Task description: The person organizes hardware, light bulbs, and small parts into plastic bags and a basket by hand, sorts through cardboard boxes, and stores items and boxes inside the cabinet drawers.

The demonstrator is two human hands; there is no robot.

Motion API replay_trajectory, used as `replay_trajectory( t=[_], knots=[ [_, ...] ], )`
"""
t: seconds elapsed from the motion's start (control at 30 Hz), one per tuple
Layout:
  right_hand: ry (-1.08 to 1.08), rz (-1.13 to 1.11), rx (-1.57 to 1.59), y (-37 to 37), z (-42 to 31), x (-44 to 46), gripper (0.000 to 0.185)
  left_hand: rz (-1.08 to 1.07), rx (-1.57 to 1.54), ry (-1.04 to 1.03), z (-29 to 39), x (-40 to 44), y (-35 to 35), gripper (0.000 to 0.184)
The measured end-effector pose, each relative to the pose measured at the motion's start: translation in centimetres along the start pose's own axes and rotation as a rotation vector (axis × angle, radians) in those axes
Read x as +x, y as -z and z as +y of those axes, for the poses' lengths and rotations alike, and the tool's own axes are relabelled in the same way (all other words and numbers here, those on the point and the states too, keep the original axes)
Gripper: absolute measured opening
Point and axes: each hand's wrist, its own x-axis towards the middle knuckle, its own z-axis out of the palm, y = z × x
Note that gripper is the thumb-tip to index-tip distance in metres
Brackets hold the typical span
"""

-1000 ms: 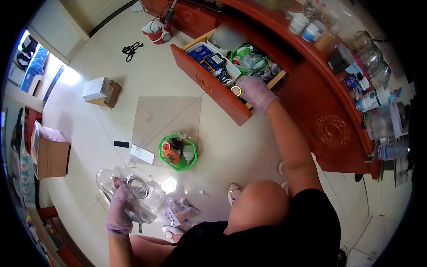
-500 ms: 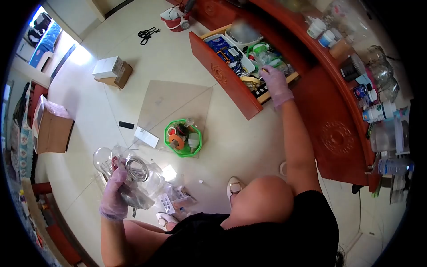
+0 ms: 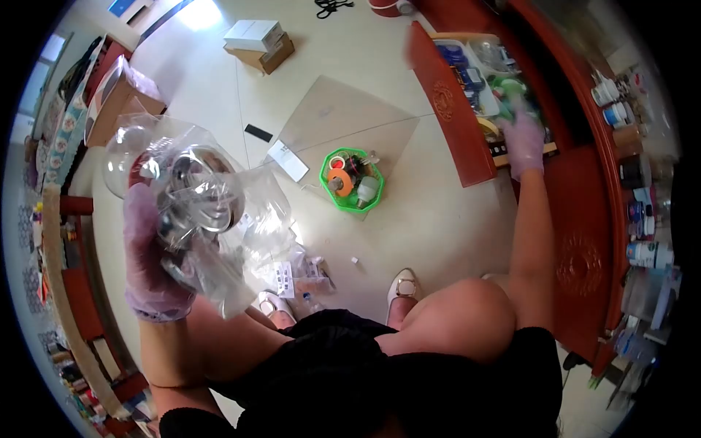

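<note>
Item: one head view, worn on my brow, facing forward and steeply down past my bare knee (image 3: 467, 317) to the tiled floor (image 3: 453, 226). Close range, left: my left hand (image 3: 146, 255) and clear plastic bag (image 3: 259, 212). Mid-range: green basket (image 3: 323, 179), centre; my right hand (image 3: 524, 142) and open drawer (image 3: 456, 120), upper right. Margin: black, wide-angle curve; right-edge containers (image 3: 650, 254), probably bottles, warped.

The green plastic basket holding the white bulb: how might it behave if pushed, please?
The basket would probably slide on the smooth-looking clear sheet. Its jumbled contents may shift, and the white bulb could be fragile.
</note>
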Motion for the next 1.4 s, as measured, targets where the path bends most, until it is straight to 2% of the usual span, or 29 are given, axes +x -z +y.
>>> replay_trajectory(
  t=[0.03, 0.1, 0.2, 0.3, 0.37, 0.4, 0.47, 0.5, 0.53, 0.6, 0.67, 0.73, 0.77, 0.83, 0.87, 0.93, 0.97, 1.03, 1.07, 1.13, 1.17, 1.23, 1.27, 1.33, 1.4],
  knots=[
    [0.013, -0.006, -0.002, -0.2, 0.7, 0.4, 0.045, 0.014, -0.004, 0.000, 0.1, -0.4, 0.4, 0.069],
    [0.075, 0.270, -0.231, -0.6, 4.0, 1.7, 0.043, -0.023, -0.043, 0.112, 0.2, -1.2, 1.6, 0.073],
    [0.045, 0.255, -0.265, -0.4, 5.7, 1.0, 0.040, 0.076, -0.078, 0.177, -1.5, -0.7, 2.8, 0.063],
    [0.063, 0.022, -0.153, 0.3, 5.4, 1.4, 0.038, 0.126, -0.113, 0.238, -3.4, 0.4, 4.3, 0.063],
    [0.201, 0.068, -0.035, 2.8, 0.5, 0.9, 0.035, 0.152, -0.138, 0.327, -4.3, 1.3, 4.9, 0.066],
    [0.286, 0.045, 0.083, 4.3, -3.0, 0.3, 0.034, 0.074, -0.135, 0.391, -4.2, 1.6, 6.0, 0.062],
    [0.312, -0.194, 0.364, 6.9, -11.6, -2.1, 0.035, 0.128, -0.108, 0.397, -5.0, 2.2, 6.6, 0.060],
    [0.429, -0.328, 0.419, 7.1, -14.6, -3.1, 0.039, 0.171, -0.076, 0.398, -5.3, 2.6, 6.9, 0.059],
    [0.598, -0.485, 0.388, 6.6, -17.2, -3.4, 0.040, 0.145, -0.083, 0.449, -5.4, 3.1, 7.5, 0.062],
    [0.960, -0.613, 0.101, 3.6, -20.6, -3.8, 0.035, 0.160, -0.071, 0.425, -5.7, 3.9, 7.8, 0.064],
    [1.012, -0.850, -0.147, 0.2, -24.5, -4.8, 0.034, 0.166, -0.017, 0.399, -6.2, 4.8, 9.2, 0.071],
    [0.953, -0.968, -0.265, -4.9, -25.9, -5.0, 0.033, 0.207, -0.057, 0.350, -6.0, 5.0, 9.5, 0.072],
    [0.956, -0.966, -0.275, -6.8, -25.9, -5.2, 0.033, 0.244, -0.089, 0.303, -5.8, 5.1, 9.5, 0.073],
    [0.756, -0.927, -0.307, -10.4, -25.6, -5.4, 0.030, 0.273, -0.061, 0.275, -4.6, 4.7, 9.6, 0.071],
    [0.758, -0.937, -0.313, -12.5, -24.7, -5.5, 0.030, 0.233, -0.076, 0.230, -4.1, 4.3, 10.2, 0.071],
    [0.792, -0.786, -0.143, -15.2, -22.1, -5.3, 0.029, 0.194, -0.130, 0.147, -3.8, 3.4, 11.2, 0.068],
    [0.788, -0.793, -0.145, -15.8, -21.0, -5.1, 0.029, 0.194, -0.131, 0.155, -3.8, 3.3, 11.7, 0.068],
    [0.489, -0.789, 0.124, -15.7, -19.7, -4.5, 0.031, 0.280, -0.142, 0.219, -3.7, 3.4, 12.6, 0.068],
    [0.488, -0.788, 0.122, -15.5, -19.1, -4.1, 0.031, 0.198, -0.149, 0.273, -3.4, 3.4, 13.1, 0.068],
    [0.564, -0.862, -0.118, -14.5, -18.5, -3.7, 0.038, 0.219, -0.147, 0.275, -3.9, 3.3, 13.9, 0.068],
    [0.560, -0.859, -0.118, -14.9, -17.9, -3.6, 0.038, 0.238, -0.145, 0.276, -4.2, 3.4, 14.1, 0.067],
    [0.727, -0.936, -0.105, -15.5, -17.3, -3.8, 0.039, 0.213, -0.151, 0.268, -4.4, 3.3, 14.2, 0.067],
    [0.727, -0.934, -0.105, -15.8, -17.0, -3.8, 0.039, 0.195, -0.158, 0.260, -4.4, 3.2, 14.2, 0.067],
    [0.560, -0.952, -0.215, -14.9, -17.9, -5.0, 0.034, 0.199, -0.154, 0.261, -4.3, 3.0, 13.7, 0.067],
    [0.614, -1.034, -0.253, -13.5, -19.4, -6.1, 0.034, 0.204, -0.149, 0.260, -4.1, 2.9, 13.4, 0.067]
  ],
)
